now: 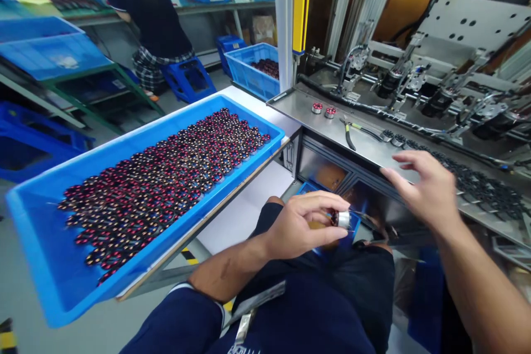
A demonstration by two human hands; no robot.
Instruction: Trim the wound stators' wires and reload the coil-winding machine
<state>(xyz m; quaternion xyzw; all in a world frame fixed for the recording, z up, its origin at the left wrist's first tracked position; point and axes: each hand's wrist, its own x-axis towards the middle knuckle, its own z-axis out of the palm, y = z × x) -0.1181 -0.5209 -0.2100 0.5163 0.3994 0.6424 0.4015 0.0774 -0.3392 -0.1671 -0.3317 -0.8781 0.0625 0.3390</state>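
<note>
My left hand (296, 224) pinches a small round motor part (344, 219) above my lap. Its silvery metal side faces right, and thin wires seem to stick out of it. The fingers cover the rest of it. To the right, my right hand (429, 191) hovers in front of the metal worktop (332, 130), fingers spread and holding nothing. On that worktop lie pliers (349, 134) with green-and-black handles, two red-and-silver motor parts (317, 108) and a long row of dark round parts (468, 171).
A long blue tray (45, 287) full of red, black and copper-coloured round parts stands at my left. Machine fixtures (415, 77) rise behind the worktop, beside a yellow post (302, 5). Farther back, a person (141, 5) sits on a blue stool (188, 78) near blue crates (253, 69).
</note>
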